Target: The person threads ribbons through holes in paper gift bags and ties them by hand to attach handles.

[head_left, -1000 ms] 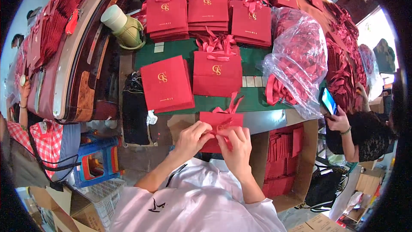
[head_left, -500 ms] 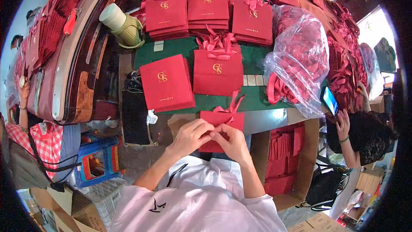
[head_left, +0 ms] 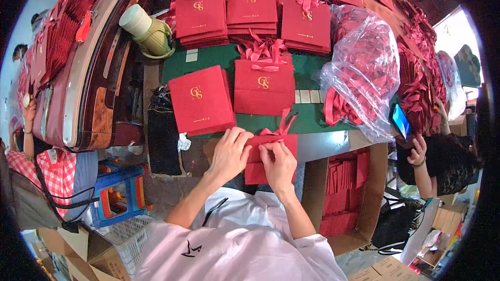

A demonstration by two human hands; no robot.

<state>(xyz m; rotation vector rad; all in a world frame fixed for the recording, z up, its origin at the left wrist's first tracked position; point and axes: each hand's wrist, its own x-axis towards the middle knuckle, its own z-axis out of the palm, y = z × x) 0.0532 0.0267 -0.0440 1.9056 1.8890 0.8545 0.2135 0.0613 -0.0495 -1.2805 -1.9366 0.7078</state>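
A red paper gift bag (head_left: 256, 173) is in front of me at the table's near edge, with a loose red ribbon (head_left: 282, 125) rising from its far side. My left hand (head_left: 230, 152) is closed over the bag's upper left side, thumb toward its middle. Against the bag's upper face, my right hand (head_left: 278, 164) has its fingertips pinched together on what looks like a ribbon end, mostly hidden by the fingers. Just beyond lie a flat stack of red bags (head_left: 202, 101) and another red bag (head_left: 264, 88) with ribbon handles.
Stacked ribboned bags (head_left: 252, 8) line the table's far part. A clear plastic sack of ribbons (head_left: 364, 67) lies to the right, a green jug (head_left: 153, 39) to the left. A cardboard box (head_left: 372, 203) of red pieces stands at my right; another person's hand (head_left: 417, 151) is near a phone (head_left: 401, 120).
My hands, which met over the bag, have moved apart. The left shifted up to the bag's left side, and the right stays pinched near the middle.
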